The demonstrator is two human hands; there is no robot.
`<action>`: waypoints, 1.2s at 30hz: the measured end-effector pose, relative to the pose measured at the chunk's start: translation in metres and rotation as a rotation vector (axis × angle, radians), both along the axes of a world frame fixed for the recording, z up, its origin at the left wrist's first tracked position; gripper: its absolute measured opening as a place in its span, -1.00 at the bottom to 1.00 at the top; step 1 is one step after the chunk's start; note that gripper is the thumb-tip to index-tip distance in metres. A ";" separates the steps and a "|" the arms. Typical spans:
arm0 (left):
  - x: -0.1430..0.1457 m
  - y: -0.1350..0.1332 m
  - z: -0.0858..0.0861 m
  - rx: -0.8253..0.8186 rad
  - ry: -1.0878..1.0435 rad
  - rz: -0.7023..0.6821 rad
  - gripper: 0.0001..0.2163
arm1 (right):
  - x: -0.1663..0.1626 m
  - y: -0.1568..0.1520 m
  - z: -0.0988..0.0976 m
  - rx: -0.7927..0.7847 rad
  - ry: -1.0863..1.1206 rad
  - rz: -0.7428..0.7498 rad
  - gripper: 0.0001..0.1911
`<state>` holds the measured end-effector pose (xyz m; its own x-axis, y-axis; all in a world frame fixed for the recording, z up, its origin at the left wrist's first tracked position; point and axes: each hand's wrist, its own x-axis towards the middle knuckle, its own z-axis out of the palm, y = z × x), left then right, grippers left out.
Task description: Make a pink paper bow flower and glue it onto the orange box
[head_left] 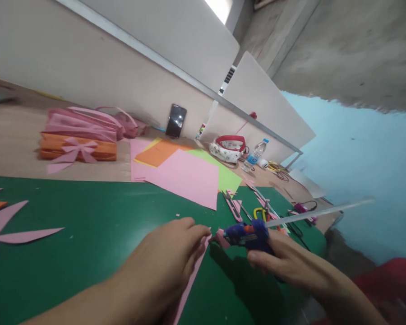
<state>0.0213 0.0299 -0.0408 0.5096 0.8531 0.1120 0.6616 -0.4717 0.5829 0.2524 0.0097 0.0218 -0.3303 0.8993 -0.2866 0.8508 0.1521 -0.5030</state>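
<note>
My left hand [169, 259] is closed in a pinch on a pink paper strip [189, 282] that lies over the green cutting mat [94, 225]. My right hand [284, 264] grips a blue hot glue gun [248, 234] with a clear glue stick [318, 211] jutting out behind. The gun's nozzle points left at a small folded pink paper piece [219, 237] right beside my left fingertips.
Pink, orange and green paper sheets [186, 174] lie beyond the mat. Pink cut-out shapes [10, 230] sit at the left. Orange and pink paper bags [77, 137], a phone [176, 120], a pouch [228, 149], a water bottle [255, 155] and scissors [259, 212] are further back.
</note>
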 end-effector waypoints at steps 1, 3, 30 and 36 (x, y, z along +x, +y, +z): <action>0.000 0.006 0.000 0.042 0.008 -0.030 -0.70 | 0.000 0.001 0.000 -0.004 0.008 0.008 -0.87; 0.001 0.018 -0.002 0.132 0.036 -0.105 -0.70 | 0.000 0.002 0.001 0.001 0.021 0.033 -0.87; 0.007 0.053 -0.018 0.136 0.006 -0.229 -0.79 | 0.003 0.012 0.007 0.019 0.017 0.178 -0.80; 0.011 0.058 -0.022 0.104 0.018 -0.241 -0.78 | 0.006 0.013 0.006 -0.013 0.057 0.140 -0.84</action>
